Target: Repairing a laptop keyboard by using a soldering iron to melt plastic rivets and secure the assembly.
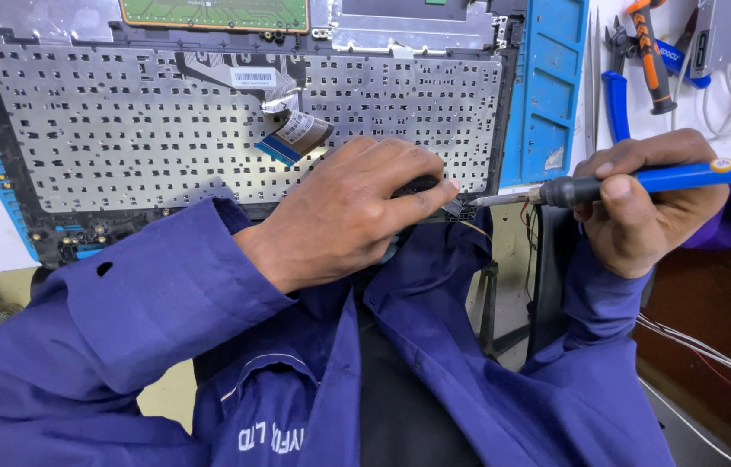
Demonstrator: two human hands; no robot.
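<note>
We see the left hand [344,216] pinching a small dark part [460,209] at the lower right corner of the opened laptop keyboard panel [210,130], fingers curled together, thumb pressed toward the fingertips. The right hand [642,203] grips a blue-handled soldering iron [642,180] pen-style, fingers closed around its dark collar; the metal tip touches or lies just beside the pinched part. A flat ribbon cable [294,136] lies on the panel above the left hand. Blue-handled pliers [614,86] and an orange-handled tool [652,60] rest on the bench beyond the right hand.
</note>
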